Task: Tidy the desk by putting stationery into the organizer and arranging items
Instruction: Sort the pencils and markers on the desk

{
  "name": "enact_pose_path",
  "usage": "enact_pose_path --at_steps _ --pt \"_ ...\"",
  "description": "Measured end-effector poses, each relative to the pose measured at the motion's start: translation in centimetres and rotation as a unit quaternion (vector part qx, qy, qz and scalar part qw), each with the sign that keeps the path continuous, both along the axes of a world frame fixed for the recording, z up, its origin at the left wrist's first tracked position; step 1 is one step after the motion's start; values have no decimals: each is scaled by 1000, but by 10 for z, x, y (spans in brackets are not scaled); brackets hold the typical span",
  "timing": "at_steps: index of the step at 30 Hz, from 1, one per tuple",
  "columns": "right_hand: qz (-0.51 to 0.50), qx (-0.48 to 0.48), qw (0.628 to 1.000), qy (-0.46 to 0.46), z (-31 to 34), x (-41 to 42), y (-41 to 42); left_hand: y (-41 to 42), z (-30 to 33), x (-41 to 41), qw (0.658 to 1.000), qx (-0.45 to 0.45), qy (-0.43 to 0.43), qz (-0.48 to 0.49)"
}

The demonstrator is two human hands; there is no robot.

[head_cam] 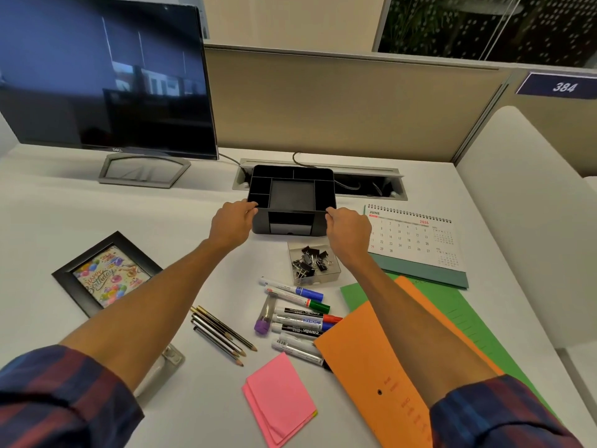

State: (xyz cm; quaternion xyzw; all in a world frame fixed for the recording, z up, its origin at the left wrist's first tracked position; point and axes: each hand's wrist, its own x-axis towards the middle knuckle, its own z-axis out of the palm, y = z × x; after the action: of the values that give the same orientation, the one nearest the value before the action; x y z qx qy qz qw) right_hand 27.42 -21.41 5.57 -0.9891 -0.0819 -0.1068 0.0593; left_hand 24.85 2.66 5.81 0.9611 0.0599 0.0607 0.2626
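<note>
Head cam: left hand and right hand each grip a near corner of the black organizer — sitting upright, compartments facing up.

Organizer matt black plastic; just in front of it a clear glossy plastic box of black metal binder clips. Nearer than the organizer: glossy plastic markers, wooden pencils, matt paper pink notes and orange folder. Left of organizer, glossy-screened monitor.

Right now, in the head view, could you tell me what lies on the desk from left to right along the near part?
Photo frame → pencils → markers → orange envelope → green folder.
</note>
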Motion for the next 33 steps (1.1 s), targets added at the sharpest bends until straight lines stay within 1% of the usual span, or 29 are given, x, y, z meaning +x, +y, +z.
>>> enact_pose_path --at_steps 4,10,12,15,18,21,25,28,33 --pt "-1 -32 999 2 1 4 -5 -2 1 3 1000 14 -2 -8" --pt "-3 -38 999 1 0 6 -6 2 0 5 999 28 -5 -19" --pt "-5 3 1000 4 0 4 -7 1 -1 4 1000 23 -4 -15" --pt "-3 99 995 -5 -6 -5 -10 -6 -7 -4 1000 13 2 -13" --pt "-22 146 989 -8 -17 -15 -15 -12 -18 -18 1000 -24 2 5" --pt "-32 179 983 31 -29 -24 -23 -17 -33 -33 998 -59 16 28" --pt "-1 210 973 89 -46 -42 -32 -26 -55 -55 996 -72 50 24" --pt "36 224 968 108 -54 -57 -36 -34 -64 -71 997 -59 58 2" --pt "55 237 964 109 -55 -71 -40 -27 -73 -91 999 -15 27 -40"
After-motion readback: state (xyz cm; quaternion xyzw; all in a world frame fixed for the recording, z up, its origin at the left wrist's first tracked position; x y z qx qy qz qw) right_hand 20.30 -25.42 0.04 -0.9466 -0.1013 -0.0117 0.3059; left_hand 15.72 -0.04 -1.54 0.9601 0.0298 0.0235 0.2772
